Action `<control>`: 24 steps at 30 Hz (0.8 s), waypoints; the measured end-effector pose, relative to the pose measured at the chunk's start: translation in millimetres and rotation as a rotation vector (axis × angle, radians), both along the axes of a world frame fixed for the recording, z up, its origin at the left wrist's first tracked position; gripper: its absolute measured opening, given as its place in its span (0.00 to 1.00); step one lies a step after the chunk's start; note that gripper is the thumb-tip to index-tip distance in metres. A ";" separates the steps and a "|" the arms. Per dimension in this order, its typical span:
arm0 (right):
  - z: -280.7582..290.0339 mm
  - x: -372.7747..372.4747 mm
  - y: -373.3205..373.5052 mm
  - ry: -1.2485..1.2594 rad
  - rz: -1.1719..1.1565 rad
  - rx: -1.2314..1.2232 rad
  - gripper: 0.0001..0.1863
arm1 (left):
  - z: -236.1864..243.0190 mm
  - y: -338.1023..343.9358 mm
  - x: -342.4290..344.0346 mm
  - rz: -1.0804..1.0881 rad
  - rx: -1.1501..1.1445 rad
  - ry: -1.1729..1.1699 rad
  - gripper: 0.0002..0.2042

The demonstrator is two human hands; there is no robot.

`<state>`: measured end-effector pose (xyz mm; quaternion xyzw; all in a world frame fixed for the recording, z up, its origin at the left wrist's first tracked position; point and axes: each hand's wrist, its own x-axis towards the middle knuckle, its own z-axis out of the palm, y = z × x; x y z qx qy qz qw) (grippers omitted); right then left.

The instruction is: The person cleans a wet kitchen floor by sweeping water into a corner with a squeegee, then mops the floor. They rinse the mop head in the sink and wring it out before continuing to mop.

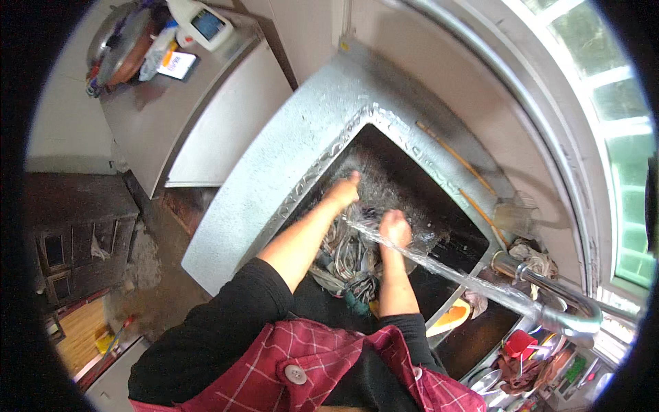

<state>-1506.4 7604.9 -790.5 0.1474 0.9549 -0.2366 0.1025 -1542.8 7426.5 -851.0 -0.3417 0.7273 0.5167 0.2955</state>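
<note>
A wet mop head (pixel 347 257) of grey cloth strands lies in the dark sink basin (pixel 439 185), with a green part at its near end. My left hand (pixel 344 190) is closed at the far end of the strands, its thumb side up. To its right, my right hand (pixel 395 229) makes a fist, and dark wet strands run between the two hands. The fingers of both hands are slightly blurred. A stream of water (pixel 446 271) from the metal faucet (pixel 573 317) crosses over my right wrist and lands on the strands between my hands.
Wet grey stone rims the basin (pixel 254 185). A second basin (pixel 473 340) at right holds an orange-and-white item (pixel 449 317) near its divider. Beyond the faucet sit a red cup (pixel 519 343) and cloths. At left, a counter (pixel 147 113) carries a pot (pixel 127 48) and a white bottle (pixel 202 24).
</note>
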 end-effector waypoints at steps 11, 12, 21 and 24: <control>33.5 30.7 -37.9 0.006 0.269 -0.187 0.27 | 108.6 -5.9 43.4 -0.511 -0.276 0.276 0.36; 52.7 42.4 -36.2 0.018 0.385 -0.235 0.25 | 122.0 -5.2 51.2 -0.592 -0.329 0.265 0.36; -2.1 76.8 -11.0 0.077 0.524 -0.208 0.16 | 43.2 24.2 106.1 -0.774 -0.610 0.565 0.20; -48.7 62.6 1.4 0.205 0.504 -0.168 0.15 | 33.8 32.1 72.6 -0.805 -0.580 0.516 0.12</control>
